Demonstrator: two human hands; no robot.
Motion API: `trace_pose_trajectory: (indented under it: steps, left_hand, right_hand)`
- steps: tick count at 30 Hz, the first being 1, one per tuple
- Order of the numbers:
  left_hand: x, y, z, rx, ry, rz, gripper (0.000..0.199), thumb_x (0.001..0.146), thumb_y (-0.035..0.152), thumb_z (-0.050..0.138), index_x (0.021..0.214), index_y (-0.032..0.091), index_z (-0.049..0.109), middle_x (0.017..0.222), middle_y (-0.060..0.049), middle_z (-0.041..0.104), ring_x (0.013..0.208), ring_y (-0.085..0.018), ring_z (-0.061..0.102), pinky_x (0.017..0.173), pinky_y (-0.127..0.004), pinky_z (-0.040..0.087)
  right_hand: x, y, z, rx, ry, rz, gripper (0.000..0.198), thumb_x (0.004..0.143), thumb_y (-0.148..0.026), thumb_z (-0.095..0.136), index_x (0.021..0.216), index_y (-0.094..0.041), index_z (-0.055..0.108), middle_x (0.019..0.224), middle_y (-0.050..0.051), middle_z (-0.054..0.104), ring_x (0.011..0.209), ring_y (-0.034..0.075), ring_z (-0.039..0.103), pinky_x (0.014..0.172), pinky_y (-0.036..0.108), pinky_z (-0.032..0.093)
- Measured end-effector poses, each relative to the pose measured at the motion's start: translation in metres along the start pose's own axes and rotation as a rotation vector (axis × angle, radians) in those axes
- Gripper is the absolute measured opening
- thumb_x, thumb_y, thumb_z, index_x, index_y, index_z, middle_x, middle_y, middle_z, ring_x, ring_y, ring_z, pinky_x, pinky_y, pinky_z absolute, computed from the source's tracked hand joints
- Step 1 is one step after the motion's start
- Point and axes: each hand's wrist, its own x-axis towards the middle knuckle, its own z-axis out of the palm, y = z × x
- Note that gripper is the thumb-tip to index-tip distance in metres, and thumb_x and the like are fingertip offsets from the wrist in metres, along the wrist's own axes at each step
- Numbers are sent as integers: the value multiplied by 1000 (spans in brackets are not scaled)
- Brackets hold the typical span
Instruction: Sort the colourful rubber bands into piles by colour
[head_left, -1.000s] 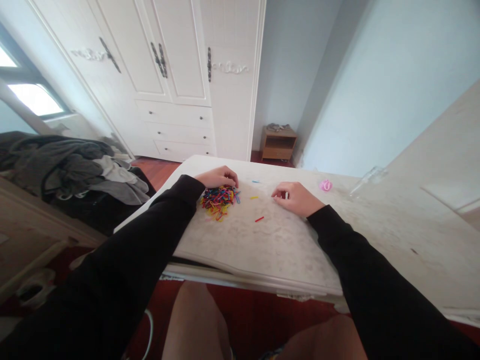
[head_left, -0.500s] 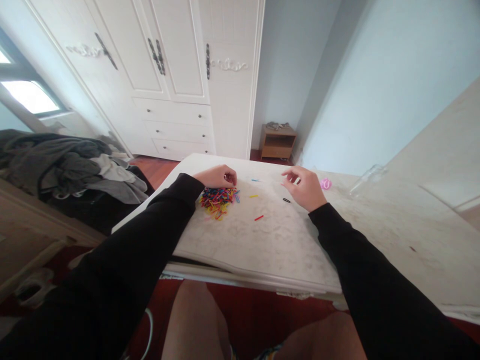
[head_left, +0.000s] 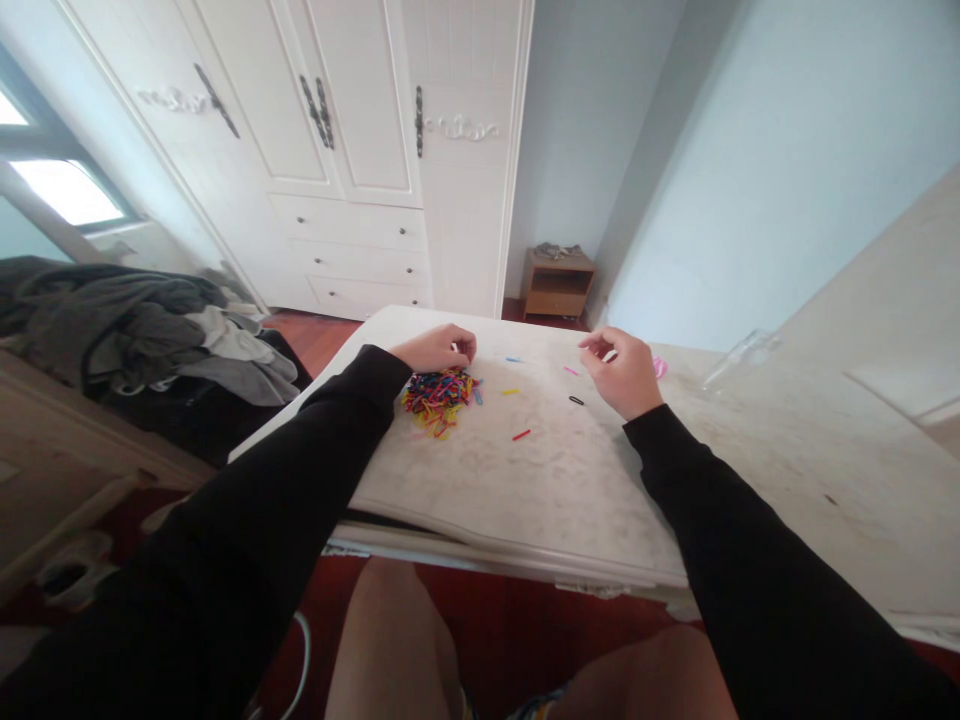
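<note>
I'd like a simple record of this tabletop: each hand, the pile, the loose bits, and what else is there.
Left hand: curled, at the far side of the pile
Right hand: fingers bent, near a pink piece; grip unclear
Pile: small multicoloured pieces
Other loose pieces: blue, yellow, black loop, red
Beyond right hand: pink item, partly hidden; clear container
Surface: white, marked tabletop

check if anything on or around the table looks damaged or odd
Yes, the white tabletop looks worn. Along its near edge, left of centre, a dark gap shows where the surface seems not to sit flush. The edge looks chipped in places, and a small dark mark shows toward the right.
</note>
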Motion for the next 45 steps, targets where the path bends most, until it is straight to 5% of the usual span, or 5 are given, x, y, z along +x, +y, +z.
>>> trace_pose_trajectory:
  steps: [7, 22, 45]
  left_hand:
    - [0, 5, -1, -66, 127, 6, 7, 73, 21, 67, 77, 15, 70, 76, -3, 70, 73, -15, 61, 72, -28, 48]
    - [-1, 0, 4, -212, 156, -37, 9, 76, 13, 67, 84, 13, 72, 70, -4, 72, 63, -13, 65, 61, -23, 49]
    - [2, -2, 4, -268, 245, -10, 11, 76, 19, 78, 80, 13, 70, 78, -7, 76, 73, -16, 72, 76, -31, 60]
  right_hand:
    - [-2, -1, 2, -16, -32, -16, 6, 73, -19, 60, 73, -21, 65, 72, 3, 67, 69, 19, 60, 71, 34, 49]
    - [-3, 0, 5, -35, -56, -46, 8, 76, -19, 59, 70, -21, 64, 74, 4, 69, 70, 19, 61, 70, 33, 48]
    - [-3, -1, 6, -4, -133, -70, 8, 75, -16, 63, 68, -20, 65, 73, 3, 68, 71, 18, 61, 72, 33, 47]
